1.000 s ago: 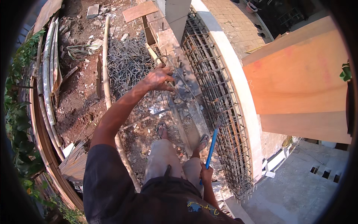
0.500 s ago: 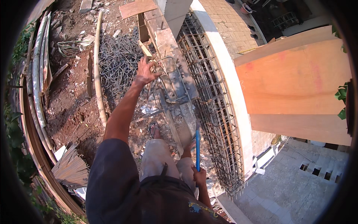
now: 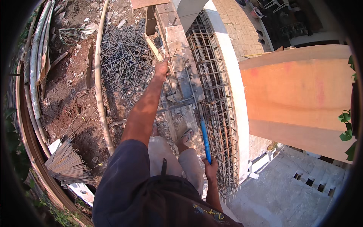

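My left hand (image 3: 162,68) is closed round the end of a thin steel bar (image 3: 190,81) bent into an open rectangular loop. The loop lies over a worn timber bench (image 3: 176,36), its lower side near the head of a blue-handled bar tool (image 3: 205,138). Low on that long handle, my right hand (image 3: 211,168) is wrapped tightly. The tool's dark far end meets the bar area at the bench edge, but the exact contact is too small to make out.
Right of the bench runs a long rebar cage (image 3: 211,68) beside a pale wall edge (image 3: 242,132). A heap of bent steel pieces (image 3: 123,58) lies to the left, past it a bamboo pole (image 3: 99,75). Straight rods (image 3: 68,162) lie at lower left; large plywood sheets (image 3: 298,87) stand right.
My left hand has gone from spread fingers to a closed grip on the bent bar. My right hand has moved a little right and up, and the blue handle now slants. The view has shifted.
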Demonstrator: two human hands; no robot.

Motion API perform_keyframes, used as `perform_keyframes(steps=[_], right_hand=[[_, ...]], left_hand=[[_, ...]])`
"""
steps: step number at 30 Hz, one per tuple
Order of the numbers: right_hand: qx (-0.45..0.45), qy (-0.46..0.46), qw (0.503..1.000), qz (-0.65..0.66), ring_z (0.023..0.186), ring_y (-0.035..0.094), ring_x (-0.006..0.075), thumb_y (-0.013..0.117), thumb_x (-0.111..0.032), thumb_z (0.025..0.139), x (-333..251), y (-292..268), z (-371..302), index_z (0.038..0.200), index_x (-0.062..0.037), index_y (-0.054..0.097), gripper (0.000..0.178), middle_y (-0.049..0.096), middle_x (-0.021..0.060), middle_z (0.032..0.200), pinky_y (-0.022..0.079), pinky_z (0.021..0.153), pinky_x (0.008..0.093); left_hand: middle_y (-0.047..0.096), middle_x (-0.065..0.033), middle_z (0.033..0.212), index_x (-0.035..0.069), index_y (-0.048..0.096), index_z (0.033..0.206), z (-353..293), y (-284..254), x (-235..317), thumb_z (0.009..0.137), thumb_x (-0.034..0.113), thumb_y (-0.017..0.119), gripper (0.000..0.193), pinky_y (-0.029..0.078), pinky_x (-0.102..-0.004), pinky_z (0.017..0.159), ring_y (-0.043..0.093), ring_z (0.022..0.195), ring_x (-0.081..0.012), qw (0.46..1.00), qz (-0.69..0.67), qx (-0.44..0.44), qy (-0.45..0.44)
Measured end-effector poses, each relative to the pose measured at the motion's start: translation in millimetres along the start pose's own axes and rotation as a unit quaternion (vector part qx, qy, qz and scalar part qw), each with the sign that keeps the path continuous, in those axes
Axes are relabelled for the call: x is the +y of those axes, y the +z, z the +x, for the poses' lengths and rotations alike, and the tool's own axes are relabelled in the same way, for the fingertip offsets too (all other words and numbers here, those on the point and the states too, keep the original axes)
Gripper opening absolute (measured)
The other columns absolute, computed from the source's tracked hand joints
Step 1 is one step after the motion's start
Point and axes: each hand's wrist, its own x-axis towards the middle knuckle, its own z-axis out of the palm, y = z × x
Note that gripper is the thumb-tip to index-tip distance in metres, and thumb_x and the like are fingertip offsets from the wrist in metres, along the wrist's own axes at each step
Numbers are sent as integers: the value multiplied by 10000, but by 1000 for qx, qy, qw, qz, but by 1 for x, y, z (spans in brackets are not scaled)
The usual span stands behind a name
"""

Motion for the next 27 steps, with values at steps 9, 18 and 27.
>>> perform_keyframes(steps=[9, 18, 27], right_hand=[[-66, -54, 971, -221, 564, 588, 232, 848, -568, 878, -66, -103, 146, 874, -50, 812, 519, 624, 109, 613, 477, 602, 417], [-189, -225, 867, -403, 765, 740, 358, 764, -702, 876, -132, -144, 322, 861, -118, 798, 584, 730, 139, 714, 565, 738, 478], [-263, -190, 842, -431, 841, 754, 356, 755, -650, 895, -156, -136, 361, 1000, -153, 834, 514, 767, 133, 810, 565, 804, 462]], left_hand=[[337, 61, 554, 65, 676, 926, -9, 0, 12, 1019, 520, 747, 469, 264, -312, 416, 284, 425, -103, 1000, 29, -7, -6], [290, 81, 565, 64, 671, 1047, -14, 8, 11, 1023, 564, 718, 503, 251, -305, 465, 241, 443, -90, 995, 85, 49, 5], [268, 104, 548, 104, 661, 998, -18, 16, 9, 1033, 595, 691, 493, 177, -301, 455, 204, 444, -77, 991, 107, 77, -1]])
